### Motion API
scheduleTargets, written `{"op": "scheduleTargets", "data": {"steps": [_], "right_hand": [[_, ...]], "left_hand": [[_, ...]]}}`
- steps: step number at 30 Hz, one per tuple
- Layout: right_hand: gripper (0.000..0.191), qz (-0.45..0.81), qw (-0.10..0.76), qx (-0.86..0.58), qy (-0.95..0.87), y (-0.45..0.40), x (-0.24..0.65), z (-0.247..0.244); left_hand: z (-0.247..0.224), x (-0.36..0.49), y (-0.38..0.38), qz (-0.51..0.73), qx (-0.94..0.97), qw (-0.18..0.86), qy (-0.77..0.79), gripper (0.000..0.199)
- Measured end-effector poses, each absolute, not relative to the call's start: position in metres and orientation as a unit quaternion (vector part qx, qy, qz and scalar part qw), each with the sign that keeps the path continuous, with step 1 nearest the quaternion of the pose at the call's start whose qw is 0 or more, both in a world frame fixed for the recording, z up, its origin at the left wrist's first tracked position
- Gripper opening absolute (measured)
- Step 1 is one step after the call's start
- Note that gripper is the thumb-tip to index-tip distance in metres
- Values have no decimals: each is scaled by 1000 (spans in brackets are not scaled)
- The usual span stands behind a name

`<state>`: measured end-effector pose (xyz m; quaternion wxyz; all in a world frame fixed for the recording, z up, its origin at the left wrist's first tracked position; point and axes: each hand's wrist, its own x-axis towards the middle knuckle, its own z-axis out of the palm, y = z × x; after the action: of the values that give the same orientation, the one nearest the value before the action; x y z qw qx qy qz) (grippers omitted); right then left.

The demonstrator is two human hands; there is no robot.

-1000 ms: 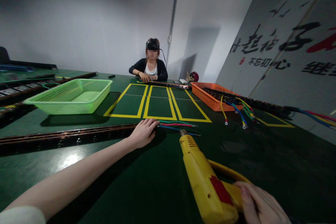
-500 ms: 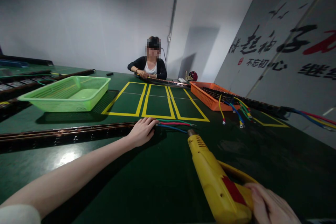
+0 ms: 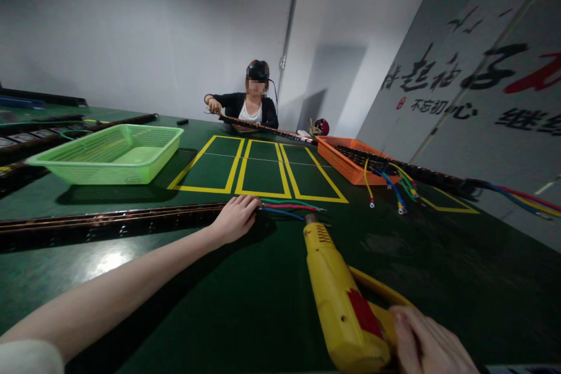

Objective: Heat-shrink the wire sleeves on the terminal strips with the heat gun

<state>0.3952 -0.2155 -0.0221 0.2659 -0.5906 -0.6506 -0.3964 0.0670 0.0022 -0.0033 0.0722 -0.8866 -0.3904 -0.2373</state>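
My left hand [image 3: 236, 219] is closed over the end of a long dark wiring strip [image 3: 131, 220] that lies on the green table. From that end, red, green and blue wires [image 3: 291, 207] stick out to the right. My right hand [image 3: 432, 339] grips the handle of a yellow heat gun [image 3: 342, 304]. The gun's metal nozzle [image 3: 310, 219] is close beside the blue wire, just below the other wires.
A light green basket [image 3: 109, 155] stands at the left, near more dark strips [image 3: 39, 143]. An orange basket [image 3: 346, 163] at the right holds strips with coloured wires. Across the green table [image 3: 272, 315], a person [image 3: 252, 108] handles another strip.
The heat gun in my right hand has moved left along the wires. My left hand has stayed on the strip. The person opposite has moved one hand outward, and that strip's end is raised.
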Motion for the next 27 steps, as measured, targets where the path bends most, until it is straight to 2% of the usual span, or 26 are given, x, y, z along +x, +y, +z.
{"op": "scheduleTargets", "data": {"steps": [5, 12, 27], "right_hand": [[35, -317, 325, -621, -639, -212, 343, -22], [30, -261, 357, -615, -653, -210, 298, -23], [21, -240, 409, -578, -664, -206, 314, -21]], "left_hand": [[-4, 67, 3, -244, -887, 79, -385, 26], [-3, 68, 1, -248, -887, 82, -381, 22], [-1, 68, 1, -254, -884, 73, -385, 19]]}}
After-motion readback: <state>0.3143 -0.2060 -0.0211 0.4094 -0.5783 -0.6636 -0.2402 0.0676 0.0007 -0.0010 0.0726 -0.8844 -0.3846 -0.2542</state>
